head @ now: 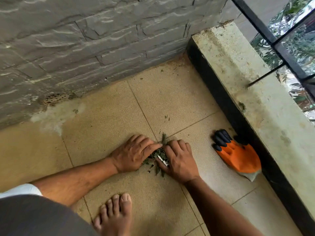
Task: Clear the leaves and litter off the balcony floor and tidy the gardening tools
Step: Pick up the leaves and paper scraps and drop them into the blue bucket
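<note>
Scooping from both sides, I have my left hand [132,153] and my right hand [177,160] cupped around a small heap of leaves [156,155] on the tiled floor [105,116], the fingers of each curled in against the pile so it is squeezed between them. A pale scrap of litter [162,161] shows among the green, just under my right thumb.

I judge this stuff to be almost weightless, soft and crumbly. It has no stiffness to grip by, so a pinch would only lift a few bits and shed the rest. The way to take it is as one compressed wad, palms low to the tile and fingertips meeting beneath, pressure kept inward during the lift. The tile looks finely textured, so small flakes will likely cling and need a second sweep. A few stray fragments lie beyond my fingertips, further toward the stone wall [85,40].

An orange-and-black glove [238,155] lies flat on the floor to the outside of my right hand, near it but apart, against the dark base of the ledge [255,82]. It looks limp and rubbery; I would take it by the cuff. My bare foot [114,213] sits behind both wrists.
</note>
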A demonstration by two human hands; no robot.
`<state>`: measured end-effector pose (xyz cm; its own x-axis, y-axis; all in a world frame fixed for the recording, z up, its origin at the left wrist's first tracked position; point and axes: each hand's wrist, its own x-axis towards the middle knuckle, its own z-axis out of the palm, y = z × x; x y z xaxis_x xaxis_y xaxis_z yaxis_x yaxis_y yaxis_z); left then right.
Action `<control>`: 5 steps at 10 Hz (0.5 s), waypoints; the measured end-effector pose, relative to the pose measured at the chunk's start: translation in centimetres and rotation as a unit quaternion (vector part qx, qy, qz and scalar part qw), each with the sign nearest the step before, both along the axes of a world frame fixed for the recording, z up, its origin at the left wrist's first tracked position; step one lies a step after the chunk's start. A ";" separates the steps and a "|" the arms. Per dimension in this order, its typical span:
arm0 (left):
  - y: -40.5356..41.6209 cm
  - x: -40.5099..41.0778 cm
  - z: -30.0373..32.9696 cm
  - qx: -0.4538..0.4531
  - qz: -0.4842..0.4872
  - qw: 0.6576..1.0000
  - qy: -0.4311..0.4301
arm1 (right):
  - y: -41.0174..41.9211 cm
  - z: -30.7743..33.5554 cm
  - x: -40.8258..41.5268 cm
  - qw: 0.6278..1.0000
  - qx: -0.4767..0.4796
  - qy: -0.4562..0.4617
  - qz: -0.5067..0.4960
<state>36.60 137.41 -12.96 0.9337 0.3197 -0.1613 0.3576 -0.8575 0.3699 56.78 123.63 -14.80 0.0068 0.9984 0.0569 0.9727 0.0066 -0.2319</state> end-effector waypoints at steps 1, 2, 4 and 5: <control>0.7 0.4 -1.7 0.030 -0.020 0.999 -0.019 | 1.7 -0.4 0.8 1.000 0.013 0.000 0.008; 1.1 1.4 -0.6 0.047 -0.002 0.997 -0.062 | 2.6 -0.6 1.1 1.000 0.016 -0.010 0.024; 1.7 3.3 -0.6 -0.028 0.089 0.994 -0.057 | 4.6 0.8 0.2 0.992 -0.023 0.077 -0.100; 3.3 4.5 1.0 -0.157 0.193 0.965 -0.088 | 6.8 2.7 -0.9 0.952 -0.014 0.211 -0.220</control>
<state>41.13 140.68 -11.97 0.7764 0.6102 -0.1577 0.5364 -0.5083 0.6737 55.84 130.39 -12.08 0.4414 0.8946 -0.0702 0.6995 -0.3920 -0.5975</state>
